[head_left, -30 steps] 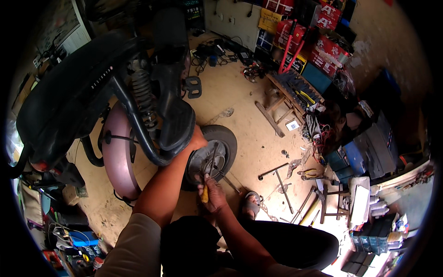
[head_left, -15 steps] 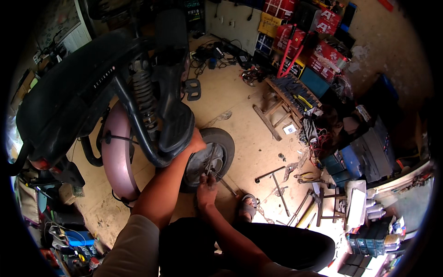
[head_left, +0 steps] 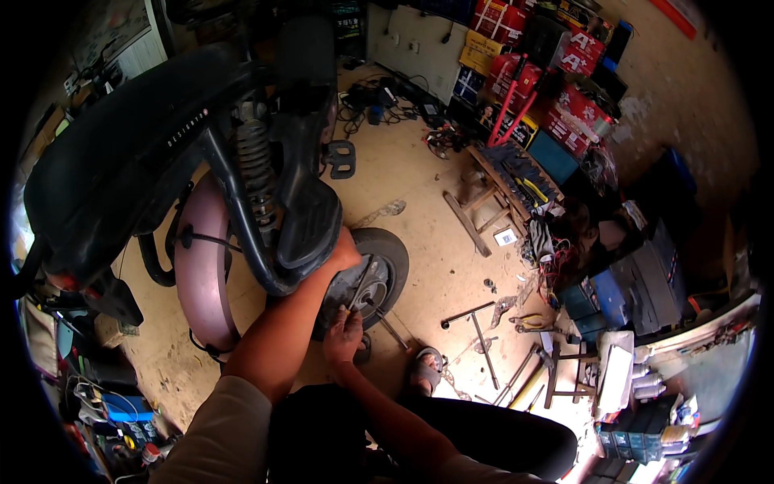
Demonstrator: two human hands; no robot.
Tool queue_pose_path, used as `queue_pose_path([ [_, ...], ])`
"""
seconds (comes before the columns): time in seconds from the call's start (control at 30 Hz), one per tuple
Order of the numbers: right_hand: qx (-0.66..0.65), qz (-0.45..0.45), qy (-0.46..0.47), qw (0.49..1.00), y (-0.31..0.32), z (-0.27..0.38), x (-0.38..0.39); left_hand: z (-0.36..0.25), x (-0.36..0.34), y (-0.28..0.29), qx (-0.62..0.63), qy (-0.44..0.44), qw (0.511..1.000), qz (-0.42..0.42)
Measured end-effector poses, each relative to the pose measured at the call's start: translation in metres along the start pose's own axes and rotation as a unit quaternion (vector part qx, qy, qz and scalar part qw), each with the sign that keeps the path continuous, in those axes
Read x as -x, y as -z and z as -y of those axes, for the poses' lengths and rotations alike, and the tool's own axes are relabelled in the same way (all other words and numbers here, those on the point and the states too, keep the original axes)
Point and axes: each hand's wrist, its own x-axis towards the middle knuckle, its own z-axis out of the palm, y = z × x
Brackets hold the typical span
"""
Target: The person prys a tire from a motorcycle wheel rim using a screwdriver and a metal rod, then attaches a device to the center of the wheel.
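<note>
My left hand [head_left: 346, 252] reaches past the black footboard [head_left: 309, 240] to the upper left of the small wheel's black tyre [head_left: 390, 266]; its fingertips are hard to make out. My right hand [head_left: 344, 334] is curled at the lower left of the wheel hub [head_left: 355, 290]; what it grips, if anything, is hidden. A metal bar [head_left: 390, 331] slants from the hub toward my sandalled foot [head_left: 426, 371]. The scooter [head_left: 121, 177] looms on the left, with its coil spring [head_left: 256, 173] and pink mudguard [head_left: 197, 290].
At right are a wooden rack of tools [head_left: 520, 181], a cross wrench [head_left: 477, 321] with pliers and bars on the floor, a low stool [head_left: 570, 357], dark bins [head_left: 637, 266] and stacked battery boxes [head_left: 568, 121]. Cables [head_left: 371, 105] lie behind; more clutter [head_left: 129, 415] is at lower left.
My right hand has moved left and down along the wheel; the yellow handle it held a second ago is out of sight. My left hand stays by the tyre's upper part.
</note>
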Motion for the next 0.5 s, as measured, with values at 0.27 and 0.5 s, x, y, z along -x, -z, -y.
queue_pose_path([
  [0.27, 0.035, -0.029, -0.018, 0.999, -0.007, 0.021, -0.013, -0.006, -0.011, -0.013, 0.015, 0.023, 1.000, 0.013],
  [0.5, 0.161, 0.122, -0.041, 0.979, 0.075, 0.034, -0.030, -0.003, 0.022, 0.040, -0.079, 0.009, 0.996, 0.049],
])
